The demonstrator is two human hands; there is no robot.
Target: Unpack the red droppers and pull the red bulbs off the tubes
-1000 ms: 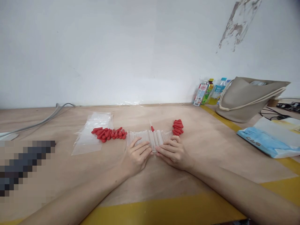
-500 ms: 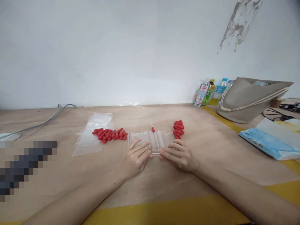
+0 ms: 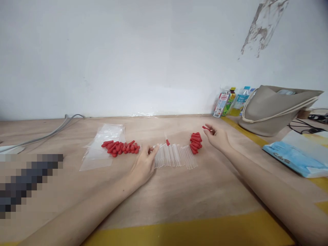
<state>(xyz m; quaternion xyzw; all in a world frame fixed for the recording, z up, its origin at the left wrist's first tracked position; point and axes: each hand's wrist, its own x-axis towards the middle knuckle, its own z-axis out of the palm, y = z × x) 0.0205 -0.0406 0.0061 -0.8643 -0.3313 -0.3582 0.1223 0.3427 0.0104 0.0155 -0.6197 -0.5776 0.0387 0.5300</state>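
Observation:
A row of several clear plastic tubes (image 3: 176, 155) lies side by side on the brown table. My left hand (image 3: 144, 164) rests at the row's left end, with thumb and fingers pinched on one clear tube. My right hand (image 3: 216, 136) is lifted to the right of a small pile of red caps (image 3: 195, 142) and pinches one red cap (image 3: 205, 128) in its fingertips. A longer pile of red caps (image 3: 120, 147) lies to the left of the tubes. One red-capped tube (image 3: 166, 140) sits just behind the row.
Clear plastic bags (image 3: 102, 145) lie left of the caps, and a grey cable (image 3: 48, 131) runs along the back left. At the right stand bottles (image 3: 230, 100), a beige bag (image 3: 274, 109) and a blue-white packet (image 3: 294, 153). Yellow tape (image 3: 179, 232) marks the near edge.
Both hands lay flat on the tube row before. My right hand has gone right and back to the cap pile and picked up a red cap; my left hand has shifted to the row's left end.

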